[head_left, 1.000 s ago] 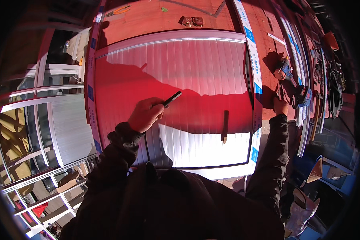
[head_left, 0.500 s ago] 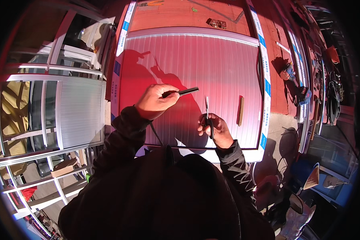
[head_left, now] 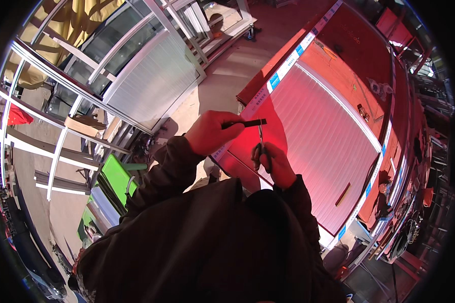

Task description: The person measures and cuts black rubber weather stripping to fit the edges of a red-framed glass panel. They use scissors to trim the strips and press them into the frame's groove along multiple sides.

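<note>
Two hands are meeting above the near left corner of a red workbench (head_left: 333,55). The left hand (head_left: 211,132) is pinching a short dark strip (head_left: 247,122), holding it level. The right hand (head_left: 272,162) is closing around scissors (head_left: 261,141), whose blades are pointing up, touching the strip. Beneath them a ribbed panel (head_left: 318,151) is lying flat, with a small wooden stick (head_left: 343,194) resting near its right edge.

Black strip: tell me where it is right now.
In the head view, just above centre: the left hand holds the black strip level, its free end meeting the blades of the scissors in the right hand, over the ribbed panel.
</note>
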{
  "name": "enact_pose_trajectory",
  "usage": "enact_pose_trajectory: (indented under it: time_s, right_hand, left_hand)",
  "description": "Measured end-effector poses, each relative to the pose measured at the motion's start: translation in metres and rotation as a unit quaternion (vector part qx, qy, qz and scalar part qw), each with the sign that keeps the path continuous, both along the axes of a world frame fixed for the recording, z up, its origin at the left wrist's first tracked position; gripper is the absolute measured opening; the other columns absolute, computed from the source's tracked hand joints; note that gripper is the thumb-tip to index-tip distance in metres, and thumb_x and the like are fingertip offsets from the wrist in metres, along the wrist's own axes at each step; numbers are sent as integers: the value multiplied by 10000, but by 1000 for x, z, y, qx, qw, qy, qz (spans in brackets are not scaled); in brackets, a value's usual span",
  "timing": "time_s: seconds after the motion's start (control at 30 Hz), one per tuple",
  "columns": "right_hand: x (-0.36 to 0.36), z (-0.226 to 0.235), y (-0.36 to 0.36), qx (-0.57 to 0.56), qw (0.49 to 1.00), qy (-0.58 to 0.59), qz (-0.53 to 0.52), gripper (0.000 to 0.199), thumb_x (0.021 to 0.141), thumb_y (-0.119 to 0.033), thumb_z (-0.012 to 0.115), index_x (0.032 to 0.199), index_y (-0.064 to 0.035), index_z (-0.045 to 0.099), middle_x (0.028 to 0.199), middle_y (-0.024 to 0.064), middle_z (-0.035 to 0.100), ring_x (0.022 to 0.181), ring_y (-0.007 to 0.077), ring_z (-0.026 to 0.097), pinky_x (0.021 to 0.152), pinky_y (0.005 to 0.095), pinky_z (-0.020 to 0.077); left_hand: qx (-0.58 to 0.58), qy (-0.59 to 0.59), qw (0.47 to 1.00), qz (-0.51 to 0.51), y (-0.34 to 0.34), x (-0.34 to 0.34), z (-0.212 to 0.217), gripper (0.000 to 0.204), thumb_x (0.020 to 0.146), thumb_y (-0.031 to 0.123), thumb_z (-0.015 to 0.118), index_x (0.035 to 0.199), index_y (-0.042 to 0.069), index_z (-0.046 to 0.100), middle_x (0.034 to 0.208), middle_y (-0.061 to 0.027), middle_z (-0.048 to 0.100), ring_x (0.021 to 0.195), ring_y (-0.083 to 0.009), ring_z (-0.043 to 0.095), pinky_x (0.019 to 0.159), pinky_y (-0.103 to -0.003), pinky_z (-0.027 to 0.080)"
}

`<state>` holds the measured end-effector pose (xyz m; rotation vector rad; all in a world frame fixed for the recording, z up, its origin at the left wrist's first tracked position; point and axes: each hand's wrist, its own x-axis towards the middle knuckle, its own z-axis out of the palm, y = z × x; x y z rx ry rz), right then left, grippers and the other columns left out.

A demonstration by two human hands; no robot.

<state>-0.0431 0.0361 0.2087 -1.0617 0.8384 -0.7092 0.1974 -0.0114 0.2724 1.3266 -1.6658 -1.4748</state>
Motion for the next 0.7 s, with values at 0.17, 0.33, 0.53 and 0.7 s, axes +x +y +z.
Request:
enact_pose_trajectory:
  time_s: [0.17, 0.33, 0.53, 0.7]
  right_hand:
    - [66, -10, -14, 1, 997, 12, 77, 97, 971, -93, 511, 909, -31, 551, 792, -1, 543, 695, 68, 503, 646, 235, 435]
    - [105, -11, -19, 21, 995, 5, 96, 111, 983, -110, 533, 920, -25, 568, 764, -2, 534, 686, 63, 493, 648, 235, 429]
    - [69, -62, -30, -279, 908, 303, -71, 176, 870, -194, 682, 912, -29, 638, 844, 93, 559, 738, 278, 596, 689, 357, 476]
    - [-53, -113, -50, -97, 787, 595, -129, 353, 843, -382, 701, 909, -37, 666, 897, 158, 683, 863, 349, 666, 736, 434, 504]
  left_hand:
    - [-7, 4, 995, 96, 23, 74, -9, 263, 930, 142, 643, 1109, -44, 695, 776, -35, 656, 711, -68, 548, 672, -252, 476]
    - [-20, 5, 984, 175, 34, 111, -25, 280, 921, 196, 632, 1072, -32, 692, 748, -35, 623, 707, -93, 540, 649, -284, 461]
    - [18, 55, 981, 186, 24, 103, -61, 286, 948, 165, 551, 1125, -35, 654, 790, -7, 597, 731, -71, 521, 659, -261, 438]
    - [-5, 28, 992, 121, -14, 46, -115, 276, 933, 116, 523, 1154, 16, 656, 770, 32, 528, 683, -52, 477, 614, -233, 404]
